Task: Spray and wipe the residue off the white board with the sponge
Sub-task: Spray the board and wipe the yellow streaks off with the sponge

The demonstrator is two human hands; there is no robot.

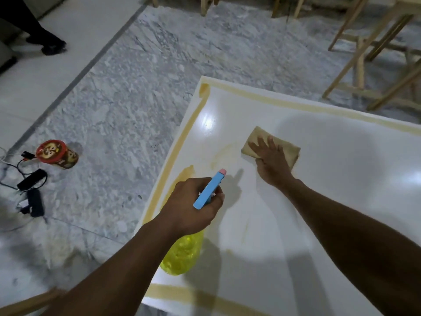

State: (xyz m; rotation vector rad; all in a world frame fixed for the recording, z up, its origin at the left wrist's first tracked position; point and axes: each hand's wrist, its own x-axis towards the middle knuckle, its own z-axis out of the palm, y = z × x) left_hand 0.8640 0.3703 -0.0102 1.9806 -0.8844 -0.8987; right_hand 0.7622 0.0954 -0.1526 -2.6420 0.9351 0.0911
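We're gripping the bottle w/ left hand curled round its head, nozzle pointing at the smear at 1 o'clock; best misting it lightly before wiping. Right hand, spread flat, is pressing the sponge on the board, smear lying at sponge's 9 o'clock.

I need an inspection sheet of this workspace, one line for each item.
Surface: white board; yellowish residue along its edges, a smear beside the sponge.
Job's things: sponge flat on the board; spray bottle over its left edge.
Clutter: printed can on the floor.
Hands: left hand grips the spray bottle; right hand presses flat on the sponge.
Cables: black cabled adapters beside the can.
Surroundings: marble floor, wooden frames, a person's legs.
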